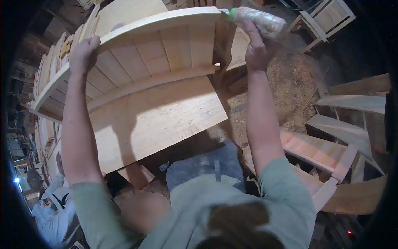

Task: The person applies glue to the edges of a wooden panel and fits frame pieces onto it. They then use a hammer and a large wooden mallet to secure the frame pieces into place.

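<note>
My left hand (85,55) is closed around the curved top rail of a slatted wooden panel (151,52), which stands on edge on the workbench. In my right hand (257,50) is a plastic bottle (265,23) with a green cap and whitish contents, tipped onto its side. Its nozzle points left, right at the tenon on the rail's right end. Another tenon (217,66) sticks out from the panel's lower rail. Beneath the panel, the plywood bench top (166,118) carries the shadow of an arm.
Stacked wooden parts (52,70) line the left side. Wooden frames (319,151) lie at the right, and another framed panel (329,20) stands at the upper right. Sawdust (286,95) covers the floor. A person in light clothing (58,211) is at the lower left.
</note>
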A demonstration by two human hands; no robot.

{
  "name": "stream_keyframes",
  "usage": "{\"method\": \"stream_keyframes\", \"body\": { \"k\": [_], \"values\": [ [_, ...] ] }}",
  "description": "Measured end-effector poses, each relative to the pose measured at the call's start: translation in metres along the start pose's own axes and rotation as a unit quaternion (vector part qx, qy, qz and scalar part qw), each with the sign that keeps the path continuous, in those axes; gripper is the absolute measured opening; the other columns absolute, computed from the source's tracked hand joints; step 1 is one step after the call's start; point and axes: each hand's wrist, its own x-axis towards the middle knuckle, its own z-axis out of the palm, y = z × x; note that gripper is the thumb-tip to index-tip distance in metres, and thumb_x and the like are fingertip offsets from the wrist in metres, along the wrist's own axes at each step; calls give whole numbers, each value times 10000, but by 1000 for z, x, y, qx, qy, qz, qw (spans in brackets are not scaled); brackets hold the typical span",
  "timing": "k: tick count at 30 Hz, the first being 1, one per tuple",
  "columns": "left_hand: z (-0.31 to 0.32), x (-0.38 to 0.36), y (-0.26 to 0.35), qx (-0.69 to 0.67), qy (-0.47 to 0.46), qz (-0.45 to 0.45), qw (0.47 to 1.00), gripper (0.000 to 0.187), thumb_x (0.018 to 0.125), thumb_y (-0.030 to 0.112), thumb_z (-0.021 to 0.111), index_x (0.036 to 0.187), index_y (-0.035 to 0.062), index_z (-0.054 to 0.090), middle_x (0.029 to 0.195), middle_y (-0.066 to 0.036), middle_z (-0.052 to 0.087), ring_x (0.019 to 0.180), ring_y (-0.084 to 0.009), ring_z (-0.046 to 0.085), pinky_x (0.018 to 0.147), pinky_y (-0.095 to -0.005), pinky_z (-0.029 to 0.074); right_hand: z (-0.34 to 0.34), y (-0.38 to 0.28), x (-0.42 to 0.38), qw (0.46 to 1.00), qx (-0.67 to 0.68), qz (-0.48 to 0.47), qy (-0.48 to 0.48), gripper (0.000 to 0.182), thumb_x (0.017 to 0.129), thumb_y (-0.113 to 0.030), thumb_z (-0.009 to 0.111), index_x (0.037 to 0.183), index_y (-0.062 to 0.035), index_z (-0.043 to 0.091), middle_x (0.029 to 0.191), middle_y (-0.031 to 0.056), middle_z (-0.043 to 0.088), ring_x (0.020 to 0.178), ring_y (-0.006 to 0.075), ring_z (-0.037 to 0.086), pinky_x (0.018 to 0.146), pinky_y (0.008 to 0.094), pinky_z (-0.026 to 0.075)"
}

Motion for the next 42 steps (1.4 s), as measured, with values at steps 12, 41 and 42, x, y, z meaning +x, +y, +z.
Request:
{"method": "stream_keyframes", "body": {
  "k": [12, 41, 42],
  "values": [
    [-8, 2, 13, 13, -4, -23, 1000, 76, 852, 120, 468, 895, 87, 521, 877, -164, 647, 842, -395, 633, 649, -499, 494, 9, -14, -11, 996, -82, -30, -4, 212, 840, -2, 676, 1040, 33, 615, 977, 70, 662, 908, 163, 648, 812, 296, 532],
    [-11, -3, 16, -21, -4, -31, 999, 118, 844, 81, 499, 961, 94, 500, 863, -166, 650, 834, -396, 633, 686, -502, 504, 38, -56, 13, 993, 35, 69, -85, 232, 841, 73, 652, 975, -78, 538, 913, 19, 607, 850, 126, 618, 780, 263, 521],
    [-5, -2, 10, -4, 23, -2, 1000, 122, 844, 82, 500, 966, 96, 496, 857, -172, 647, 830, -397, 634, 680, -503, 505, 37, -52, 14, 995, 20, 43, -85, 230, 842, 71, 653, 976, -76, 539, 911, 19, 607, 849, 126, 617, 779, 265, 520]
  ]
}}
